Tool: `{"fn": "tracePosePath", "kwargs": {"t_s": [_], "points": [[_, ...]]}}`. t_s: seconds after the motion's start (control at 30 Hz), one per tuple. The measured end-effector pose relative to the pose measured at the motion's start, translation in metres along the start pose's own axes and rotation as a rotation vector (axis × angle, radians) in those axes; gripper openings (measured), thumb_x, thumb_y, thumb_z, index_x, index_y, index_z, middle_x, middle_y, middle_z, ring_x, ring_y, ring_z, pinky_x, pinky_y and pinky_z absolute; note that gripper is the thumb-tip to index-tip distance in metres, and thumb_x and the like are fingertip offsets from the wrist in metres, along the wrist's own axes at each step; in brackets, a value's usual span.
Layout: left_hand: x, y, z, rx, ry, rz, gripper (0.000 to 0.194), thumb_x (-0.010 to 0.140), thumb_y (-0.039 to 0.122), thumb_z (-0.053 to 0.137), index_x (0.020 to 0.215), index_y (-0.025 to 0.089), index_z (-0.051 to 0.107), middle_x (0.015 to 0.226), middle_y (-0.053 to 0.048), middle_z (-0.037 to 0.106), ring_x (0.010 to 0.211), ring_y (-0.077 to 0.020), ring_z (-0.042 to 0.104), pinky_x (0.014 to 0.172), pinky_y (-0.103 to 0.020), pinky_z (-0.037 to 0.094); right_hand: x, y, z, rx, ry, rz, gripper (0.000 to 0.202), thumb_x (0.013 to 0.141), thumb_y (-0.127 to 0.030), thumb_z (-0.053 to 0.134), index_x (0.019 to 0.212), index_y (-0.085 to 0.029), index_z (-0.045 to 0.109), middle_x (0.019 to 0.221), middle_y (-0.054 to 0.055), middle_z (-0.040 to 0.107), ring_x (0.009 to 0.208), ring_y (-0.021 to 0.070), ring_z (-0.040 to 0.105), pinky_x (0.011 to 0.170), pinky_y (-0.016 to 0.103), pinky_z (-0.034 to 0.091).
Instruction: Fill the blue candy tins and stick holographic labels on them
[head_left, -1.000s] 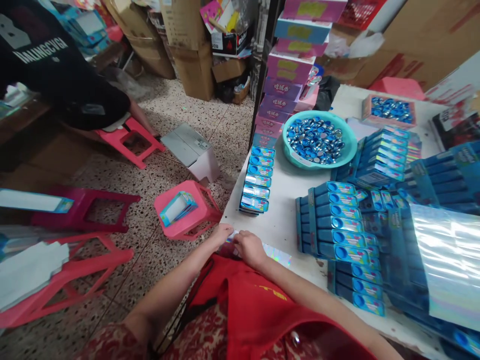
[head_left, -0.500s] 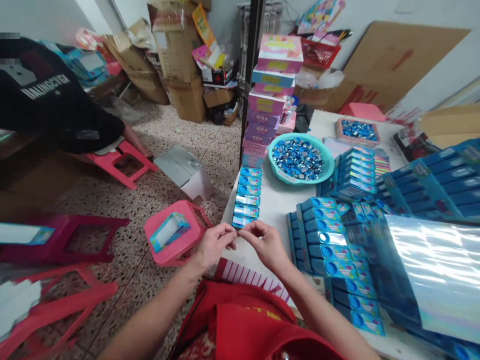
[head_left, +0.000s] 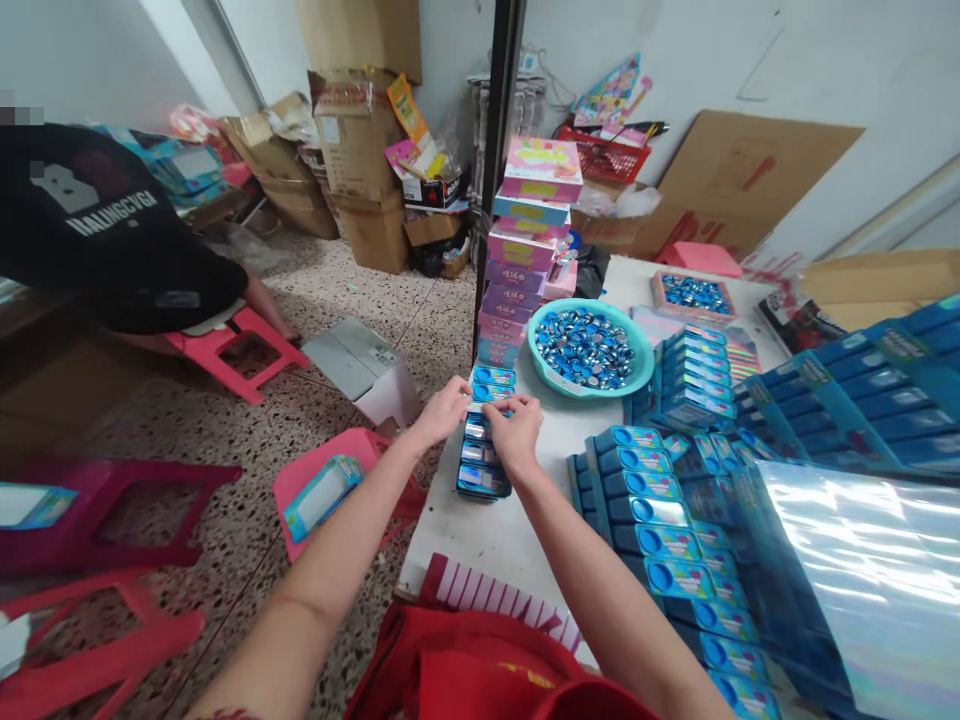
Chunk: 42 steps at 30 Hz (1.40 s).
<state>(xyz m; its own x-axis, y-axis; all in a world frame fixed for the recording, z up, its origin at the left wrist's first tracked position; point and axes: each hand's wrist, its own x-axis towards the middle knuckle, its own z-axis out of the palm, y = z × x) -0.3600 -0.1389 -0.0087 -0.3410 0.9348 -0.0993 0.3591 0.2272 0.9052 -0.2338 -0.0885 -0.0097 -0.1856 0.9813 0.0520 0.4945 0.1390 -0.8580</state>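
A row of small blue rectangular cases runs along the left edge of the white table. My left hand is at the row's left side, near its far end, fingers bent and pressed together against a case. Across from it, my right hand reaches over the row with thumb and fingers pinched at the same spot. Whatever sits between the fingertips is too small to make out. Beyond my right hand stands a turquoise basin full of small round blue and silver pieces.
Stacked blue cases fill the table's right side, beside a shiny silver sheet. Pink and purple boxes rise behind the row. A pink stool with blue cards is at left. A person in black sits farther off.
Both hands have moved forward, from the near end of the row toward its far end, and come down onto the cases. The whole view has shifted slightly.
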Motion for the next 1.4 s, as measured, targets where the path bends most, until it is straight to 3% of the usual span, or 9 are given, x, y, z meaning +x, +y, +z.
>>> {"fn": "tracePosePath", "kwargs": {"t_s": [0.23, 0.4, 0.57, 0.87, 1.07, 1.13, 1.3, 1.4], "points": [[0.000, -0.013, 0.009, -0.279, -0.031, -0.054, 0.016, 0.079, 0.033, 0.046, 0.087, 0.020, 0.041, 0.047, 0.011, 0.039, 0.038, -0.0056, 0.036, 0.042, -0.017, 0.028, 0.001, 0.006, 0.004, 0.038, 0.015, -0.001, 0.009, 0.066, -0.024, 0.062, 0.060, -0.018, 0.063, 0.095, 0.010, 0.053, 0.100, 0.0248, 0.046, 0.092, 0.039, 0.032], [0.003, -0.012, 0.006, -0.394, -0.047, -0.166, 0.025, 0.074, 0.035, 0.056, 0.087, 0.019, 0.042, 0.045, 0.010, 0.048, 0.033, -0.0052, 0.040, 0.037, -0.015, 0.024, 0.000, 0.004, 0.003, 0.056, -0.009, 0.008, 0.010, 0.067, -0.025, 0.063, 0.060, -0.017, 0.063, 0.098, 0.011, 0.052, 0.102, 0.0246, 0.044, 0.094, 0.040, 0.031], [0.006, -0.007, -0.001, -0.303, -0.061, -0.194, 0.020, 0.072, 0.030, 0.058, 0.081, 0.018, 0.044, 0.045, 0.008, 0.052, 0.030, -0.0046, 0.039, 0.035, -0.015, 0.022, 0.000, 0.001, 0.001, 0.049, -0.042, 0.037, 0.010, 0.068, -0.025, 0.064, 0.063, -0.016, 0.065, 0.102, 0.011, 0.050, 0.104, 0.0245, 0.043, 0.094, 0.038, 0.030], [0.009, -0.007, -0.001, -0.070, -0.023, 0.002, 0.009, 0.078, 0.026, 0.046, 0.084, 0.019, 0.044, 0.045, 0.011, 0.042, 0.041, -0.0062, 0.038, 0.045, -0.017, 0.028, -0.001, 0.002, -0.001, 0.106, -0.038, 0.028, 0.011, 0.068, -0.026, 0.063, 0.061, -0.017, 0.063, 0.102, 0.009, 0.048, 0.105, 0.0236, 0.044, 0.095, 0.036, 0.030], [0.007, -0.008, 0.006, -0.062, 0.000, -0.008, 0.009, 0.080, 0.026, 0.046, 0.085, 0.019, 0.044, 0.046, 0.010, 0.039, 0.043, -0.0072, 0.037, 0.046, -0.018, 0.026, 0.001, 0.005, 0.002, 0.047, -0.027, 0.005, 0.010, 0.067, -0.022, 0.061, 0.059, -0.018, 0.058, 0.100, 0.009, 0.047, 0.105, 0.0242, 0.042, 0.096, 0.038, 0.029], [0.003, -0.012, 0.012, -0.122, 0.047, -0.056, 0.014, 0.082, 0.032, 0.046, 0.090, 0.021, 0.043, 0.048, 0.010, 0.039, 0.042, -0.0073, 0.037, 0.045, -0.018, 0.026, 0.003, 0.009, 0.004, 0.055, 0.001, 0.030, 0.009, 0.064, -0.023, 0.062, 0.066, -0.018, 0.055, 0.100, 0.009, 0.046, 0.104, 0.0239, 0.043, 0.094, 0.036, 0.031], [-0.009, -0.025, 0.035, -0.394, 0.142, -0.315, 0.033, 0.083, 0.054, 0.043, 0.088, 0.022, 0.043, 0.053, 0.009, 0.038, 0.042, -0.0069, 0.037, 0.043, -0.018, 0.027, 0.007, 0.020, 0.006, 0.147, 0.016, 0.226, 0.041, 0.051, -0.029, 0.070, 0.083, -0.020, 0.045, 0.099, 0.006, 0.045, 0.091, 0.0206, 0.048, 0.082, 0.031, 0.040], [-0.009, -0.033, 0.043, -0.428, 0.202, -0.321, 0.035, 0.081, 0.054, 0.045, 0.089, 0.020, 0.046, 0.062, 0.005, 0.048, 0.051, -0.0081, 0.045, 0.048, -0.018, 0.033, 0.011, 0.023, 0.007, 0.232, -0.036, 0.276, 0.042, 0.052, -0.030, 0.068, 0.084, -0.021, 0.041, 0.088, 0.001, 0.049, 0.079, 0.0167, 0.051, 0.074, 0.029, 0.042]]}}
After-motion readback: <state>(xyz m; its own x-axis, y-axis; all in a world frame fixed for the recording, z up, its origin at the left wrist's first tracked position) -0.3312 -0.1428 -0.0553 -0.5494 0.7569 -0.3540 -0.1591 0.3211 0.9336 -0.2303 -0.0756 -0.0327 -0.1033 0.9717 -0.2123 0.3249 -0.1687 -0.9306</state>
